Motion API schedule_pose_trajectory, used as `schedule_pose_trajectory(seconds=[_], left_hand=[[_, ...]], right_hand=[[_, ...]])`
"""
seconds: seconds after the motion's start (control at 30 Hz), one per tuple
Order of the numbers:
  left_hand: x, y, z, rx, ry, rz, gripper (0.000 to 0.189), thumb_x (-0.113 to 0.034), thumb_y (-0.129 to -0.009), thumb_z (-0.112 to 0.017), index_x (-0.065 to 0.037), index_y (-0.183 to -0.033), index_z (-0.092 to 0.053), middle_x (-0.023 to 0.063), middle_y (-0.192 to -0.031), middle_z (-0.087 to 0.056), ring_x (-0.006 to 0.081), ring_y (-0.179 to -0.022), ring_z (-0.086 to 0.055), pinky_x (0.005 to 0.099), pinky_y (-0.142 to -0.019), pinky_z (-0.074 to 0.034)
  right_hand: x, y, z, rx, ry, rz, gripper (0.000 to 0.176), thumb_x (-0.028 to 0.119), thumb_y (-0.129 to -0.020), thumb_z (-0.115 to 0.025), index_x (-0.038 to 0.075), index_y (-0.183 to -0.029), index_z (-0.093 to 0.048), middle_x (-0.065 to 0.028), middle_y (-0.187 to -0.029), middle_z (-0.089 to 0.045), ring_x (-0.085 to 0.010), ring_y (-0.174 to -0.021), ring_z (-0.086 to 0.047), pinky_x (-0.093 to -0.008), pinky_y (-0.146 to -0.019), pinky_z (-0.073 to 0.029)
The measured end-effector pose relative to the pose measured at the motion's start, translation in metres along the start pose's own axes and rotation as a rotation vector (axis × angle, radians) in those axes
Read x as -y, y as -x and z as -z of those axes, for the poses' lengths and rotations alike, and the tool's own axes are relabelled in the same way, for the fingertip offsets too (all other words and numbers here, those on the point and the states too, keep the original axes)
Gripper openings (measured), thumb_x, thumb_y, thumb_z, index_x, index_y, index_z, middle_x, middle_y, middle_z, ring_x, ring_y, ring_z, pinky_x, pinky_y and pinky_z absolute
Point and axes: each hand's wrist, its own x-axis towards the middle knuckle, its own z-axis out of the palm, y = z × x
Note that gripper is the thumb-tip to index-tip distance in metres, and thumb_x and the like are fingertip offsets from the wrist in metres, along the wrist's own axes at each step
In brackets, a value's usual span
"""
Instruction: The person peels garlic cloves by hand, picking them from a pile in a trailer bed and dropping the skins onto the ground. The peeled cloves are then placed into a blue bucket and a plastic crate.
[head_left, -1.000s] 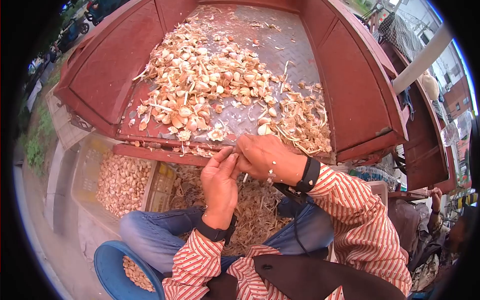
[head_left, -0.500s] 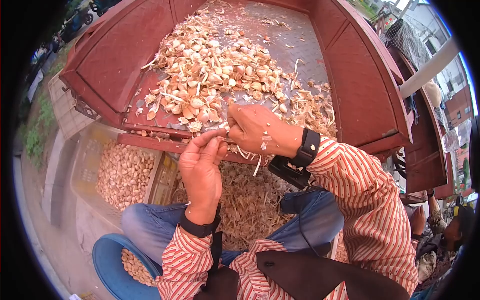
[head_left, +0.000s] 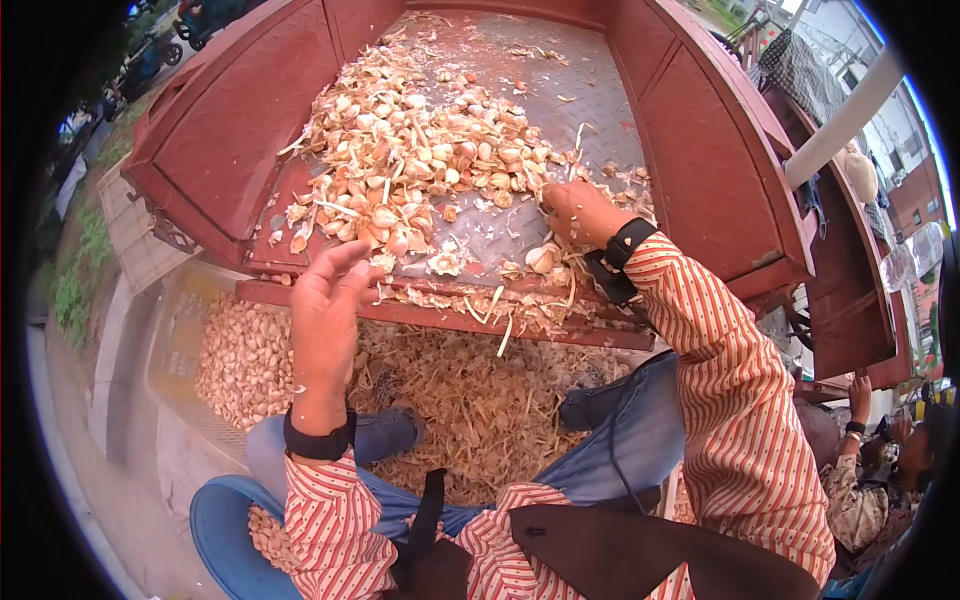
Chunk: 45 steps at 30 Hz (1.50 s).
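A heap of garlic cloves and dry skins [head_left: 420, 150] covers the red metal cart bed [head_left: 570, 95]. My right hand [head_left: 580, 213] is at the heap's right side with its fingers curled. Stalks and skins lie against its fingertips, which are partly hidden, so what they grip cannot be made out. Just below this hand sits a garlic bulb [head_left: 543, 258]. My left hand [head_left: 325, 320] hovers by the cart's front edge, its fingers stretched upward and the thumb apart, with nothing visible in it. A piece of garlic root and skin [head_left: 445, 260] lies between the hands.
Left of my legs stands a pale plastic crate [head_left: 175, 340] of loose cloves [head_left: 245, 350]. A blue bucket [head_left: 215, 520] with cloves is beside my knee. Skins and stalks [head_left: 470, 410] litter the ground between my legs. Another person [head_left: 870, 470] sits at the far right.
My hands were together over the cart's front edge and have come apart. The right one has moved right and up to the heap; the left has moved left and its fingers have spread.
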Motion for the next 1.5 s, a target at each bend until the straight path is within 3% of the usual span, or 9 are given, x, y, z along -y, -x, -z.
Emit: schedule_pose_trajectory(seconds=[0.23, 0.47, 0.63, 0.87, 1.0, 1.13, 1.27, 1.37, 1.5], left_hand=[[0.035, -0.023, -0.112, 0.224, -0.271, -0.085, 0.022, -0.010, -0.081, -0.056, 0.004, -0.096, -0.061, 0.0131, -0.078, -0.064, 0.0195, -0.072, -0.063, 0.0298, -0.065, -0.049], [0.044, -0.053, -0.142, 0.252, -0.553, -0.169, 0.023, -0.008, -0.083, -0.055, 0.007, -0.100, -0.059, 0.0100, -0.079, -0.063, 0.0127, -0.066, -0.062, 0.0243, -0.057, -0.049], [0.045, -0.045, -0.152, 0.292, -0.126, 0.083, 0.033, -0.011, -0.089, -0.052, 0.009, -0.115, -0.050, 0.0115, -0.095, -0.061, 0.0157, -0.072, -0.063, 0.0242, -0.062, -0.053], [0.048, -0.023, -0.139, 0.278, 0.749, 0.251, 0.026, -0.003, -0.089, -0.051, 0.005, -0.114, -0.051, 0.0120, -0.104, -0.059, 0.0167, -0.089, -0.062, 0.0242, -0.074, -0.055], [0.046, -0.003, -0.117, 0.287, 0.976, 0.384, 0.024, 0.000, -0.088, -0.051, 0.004, -0.111, -0.051, 0.0149, -0.108, -0.056, 0.0181, -0.095, -0.060, 0.0217, -0.080, -0.054], [0.002, 0.043, -0.098, 0.421, 1.074, 0.440, 0.023, 0.003, -0.085, -0.054, 0.005, -0.108, -0.053, 0.0209, -0.107, -0.055, 0.0220, -0.091, -0.060, 0.0227, -0.079, -0.055], [-0.076, 0.110, -0.105, 0.893, 1.135, 0.262, 0.018, 0.008, -0.079, -0.059, 0.006, -0.097, -0.060, 0.0213, -0.104, -0.058, 0.0237, -0.093, -0.060, 0.0298, -0.081, -0.047], [-0.081, 0.155, -0.140, 0.792, 1.745, 0.094, 0.022, 0.012, -0.079, -0.055, 0.018, -0.100, -0.056, 0.0297, -0.098, -0.057, 0.0322, -0.085, -0.061, 0.0376, -0.075, -0.048], [-0.090, 0.140, -0.133, 0.864, 1.640, 0.077, 0.022, 0.013, -0.079, -0.055, 0.016, -0.100, -0.056, 0.0247, -0.094, -0.058, 0.0293, -0.086, -0.060, 0.0369, -0.073, -0.048]], right_hand=[[0.004, 0.036, 0.008, -0.104, -0.245, -0.176, 0.023, 0.021, -0.080, -0.057, -0.001, -0.080, -0.056, -0.0209, -0.074, -0.059, -0.0378, -0.074, -0.057, -0.0440, -0.065, -0.044], [0.012, 0.047, -0.001, -0.058, -0.131, -0.175, 0.029, 0.023, -0.075, -0.059, -0.002, -0.090, -0.057, -0.0237, -0.084, -0.060, -0.0410, -0.085, -0.058, -0.0480, -0.074, -0.046], [0.012, 0.051, 0.006, -0.184, -0.930, -0.218, 0.017, 0.016, -0.078, -0.063, 0.000, -0.082, -0.057, -0.0070, -0.071, -0.061, -0.0123, -0.071, -0.060, -0.0272, -0.063, -0.048], [0.053, 0.064, 0.009, -0.394, -1.385, 0.066, 0.015, 0.012, -0.082, -0.065, 0.002, -0.091, -0.061, -0.0033, -0.083, -0.060, -0.0092, -0.080, -0.058, -0.0246, -0.070, -0.048], [0.064, 0.063, 0.026, -0.445, -0.880, 0.394, 0.014, 0.011, -0.081, -0.064, 0.001, -0.091, -0.063, -0.0045, -0.083, -0.059, -0.0115, -0.077, -0.055, -0.0255, -0.064, -0.046], [0.059, 0.056, 0.032, -0.372, -1.094, -0.124, 0.013, 0.013, -0.083, -0.061, 0.002, -0.090, -0.064, -0.0074, -0.081, -0.058, -0.0160, -0.070, -0.055, -0.0285, -0.065, -0.044], [0.042, 0.057, 0.014, -0.169, -0.209, -0.008, 0.017, 0.013, -0.081, -0.059, 0.002, -0.094, -0.061, -0.0126, -0.084, -0.057, -0.0288, -0.078, -0.058, -0.0370, -0.068, -0.046], [0.044, 0.052, 0.007, -0.080, -0.213, 0.009, 0.018, 0.013, -0.079, -0.059, 0.004, -0.095, -0.060, -0.0149, -0.088, -0.055, -0.0331, -0.080, -0.056, -0.0397, -0.069, -0.045], [0.044, 0.045, 0.005, -0.176, -0.233, -0.006, 0.016, 0.012, -0.079, -0.058, 0.005, -0.093, -0.059, -0.0148, -0.088, -0.055, -0.0341, -0.083, -0.056, -0.0416, -0.072, -0.045]])
